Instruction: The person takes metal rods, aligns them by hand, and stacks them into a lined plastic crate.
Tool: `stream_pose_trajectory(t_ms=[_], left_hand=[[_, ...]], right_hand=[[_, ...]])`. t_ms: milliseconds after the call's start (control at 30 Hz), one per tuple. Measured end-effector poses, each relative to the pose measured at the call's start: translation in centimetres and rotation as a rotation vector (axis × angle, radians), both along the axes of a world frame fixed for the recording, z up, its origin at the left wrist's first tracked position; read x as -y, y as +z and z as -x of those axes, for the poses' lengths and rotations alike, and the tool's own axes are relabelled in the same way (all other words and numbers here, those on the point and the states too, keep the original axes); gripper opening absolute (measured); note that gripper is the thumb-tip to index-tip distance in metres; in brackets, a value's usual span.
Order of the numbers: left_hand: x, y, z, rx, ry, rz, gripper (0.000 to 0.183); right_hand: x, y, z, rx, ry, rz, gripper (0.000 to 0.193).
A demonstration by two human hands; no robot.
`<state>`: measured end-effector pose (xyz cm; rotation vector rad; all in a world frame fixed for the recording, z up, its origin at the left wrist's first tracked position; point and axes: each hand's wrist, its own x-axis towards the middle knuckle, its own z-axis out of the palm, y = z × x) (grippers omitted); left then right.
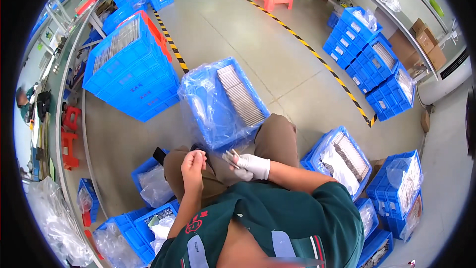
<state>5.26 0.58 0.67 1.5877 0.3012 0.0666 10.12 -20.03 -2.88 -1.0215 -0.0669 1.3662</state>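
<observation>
1. Head view, left hand: bare, raised just in front of the body, near the midline. Forearm climbs from the lower edge, wrist nearly straight, back of the hand turned outward. Fingers curled in, thumb drawn up toward the index finger. Grip looks almost closed; cannot tell whether anything sits between the fingertips.

2. Head view, right hand: in a white fabric glove, forearm entering from the right and running nearly level across the front of the body. Fingers point leftward, toward the left hand; the two are near but apart. Grip closed around a few small, thin, silvery metal-looking pieces, which jut from the finger end. Exact count too small to tell.

3. Head view, ahead of both hands: open blue plastic crate, set slantwise by the knees in brown trousers. Clear crumpled plastic film drapes its left side. Along its right side, a long row of thin, pale grey, upright pieces, packed tight. Both hands are outside the crate, on its near side.

4. Head view, about: tall stack of blue plastic crates to the left; striped yellow-and-black floor tape beyond.
</observation>
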Motion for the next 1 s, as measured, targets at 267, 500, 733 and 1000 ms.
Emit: stream_pose_trajectory(t_ms=[267, 500, 733, 1000], left_hand=[[4.3, -9.1, -2.6, -0.131, -0.141, 0.749, 0.020], [6.1, -10.4, -3.5, -0.097, -0.073, 1.553, 0.026], [7.8, -6.3, -3.0, -0.461, 0.163, 1.491, 0.019], [5.8, -6.1, -4.7, -0.105, 0.325, 0.462, 0.022]], right_hand=[[-4.4, 4.2, -1.0, 0.342, -0.486, -0.158, 0.021], [-6.3, 6.4, 0.0, 0.865, -0.690, 0.007, 0.025], [-6.9, 4.1, -0.1, 0.675, -0.641, -0.075, 0.022], [-6.4, 3.0, -2.3, 1.039, -0.697, 0.084, 0.031]])
